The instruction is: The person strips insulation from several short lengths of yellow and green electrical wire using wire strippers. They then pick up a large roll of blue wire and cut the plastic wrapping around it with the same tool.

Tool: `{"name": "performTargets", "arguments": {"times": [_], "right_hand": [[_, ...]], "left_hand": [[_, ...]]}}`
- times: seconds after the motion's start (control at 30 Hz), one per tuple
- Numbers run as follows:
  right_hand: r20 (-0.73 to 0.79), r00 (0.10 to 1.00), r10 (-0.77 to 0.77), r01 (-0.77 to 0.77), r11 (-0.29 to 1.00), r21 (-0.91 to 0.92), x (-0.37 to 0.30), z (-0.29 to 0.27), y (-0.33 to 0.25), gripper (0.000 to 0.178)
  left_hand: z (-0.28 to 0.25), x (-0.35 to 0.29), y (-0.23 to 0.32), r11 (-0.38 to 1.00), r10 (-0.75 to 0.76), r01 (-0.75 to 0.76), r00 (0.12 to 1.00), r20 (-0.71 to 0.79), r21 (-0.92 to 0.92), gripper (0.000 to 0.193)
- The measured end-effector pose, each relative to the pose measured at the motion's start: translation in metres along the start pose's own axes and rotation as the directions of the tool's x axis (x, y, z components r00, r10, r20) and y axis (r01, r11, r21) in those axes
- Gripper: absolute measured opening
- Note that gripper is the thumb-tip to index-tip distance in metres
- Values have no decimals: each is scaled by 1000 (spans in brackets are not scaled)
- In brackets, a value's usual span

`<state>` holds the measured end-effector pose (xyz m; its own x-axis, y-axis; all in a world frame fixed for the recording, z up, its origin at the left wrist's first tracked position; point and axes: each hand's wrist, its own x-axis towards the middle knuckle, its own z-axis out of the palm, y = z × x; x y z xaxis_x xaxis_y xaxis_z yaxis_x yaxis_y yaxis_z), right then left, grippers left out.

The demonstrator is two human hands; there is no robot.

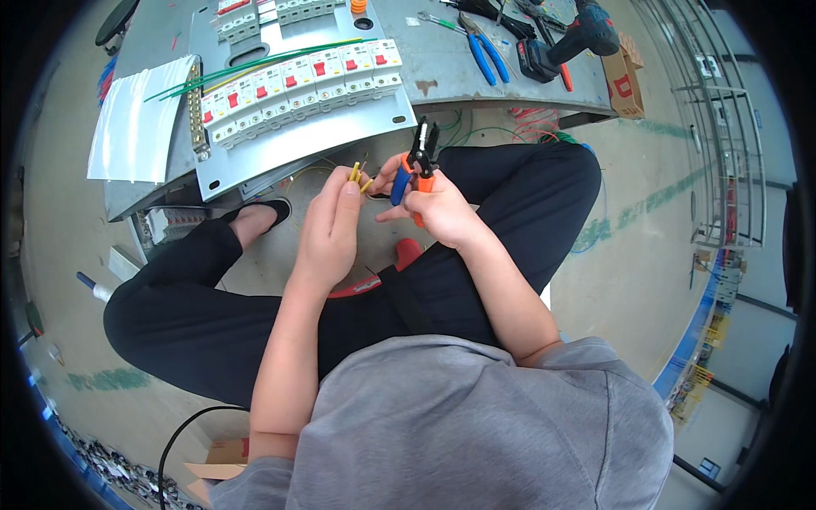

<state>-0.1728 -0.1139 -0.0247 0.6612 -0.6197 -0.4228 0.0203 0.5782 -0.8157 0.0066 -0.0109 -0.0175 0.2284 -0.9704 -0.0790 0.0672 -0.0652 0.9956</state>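
Between the fingertips of my left hand (331,223) are short pieces of yellow wire (366,184), their ends poking out at the top. Close beside it, my right hand (442,208) is wrapped round wire strippers (422,161) with blue and orange handles and black jaws pointing up and away. Its thumb and fingertips reach toward the yellow wire. Whether they touch it I cannot tell. Beyond both hands a metal mounting plate (323,127) lies on the bench, bearing a row of white circuit breakers (302,85) with red switches. Green and yellow wires (255,66) lie across the row.
On the grey bench (442,59) lie blue-handled pliers (483,53) and a cordless drill (569,42). White strips (140,123) stick out at the left corner. Loose wires (544,127) hang below the bench edge. A cardboard box (625,85) stands past the right end.
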Motion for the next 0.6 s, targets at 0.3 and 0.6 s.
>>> {"name": "performTargets", "arguments": {"times": [0.3,0.6], "right_hand": [[162,893,-421,418,636,-649,-7,11,-10,64],[-16,958,-287,261,892,-369,-6,14,4,44]], "left_hand": [[3,-8,3,1000,16,-15,998,-59,10,18],[4,-20,9,993,115,-114,992,51,-26,20]]}}
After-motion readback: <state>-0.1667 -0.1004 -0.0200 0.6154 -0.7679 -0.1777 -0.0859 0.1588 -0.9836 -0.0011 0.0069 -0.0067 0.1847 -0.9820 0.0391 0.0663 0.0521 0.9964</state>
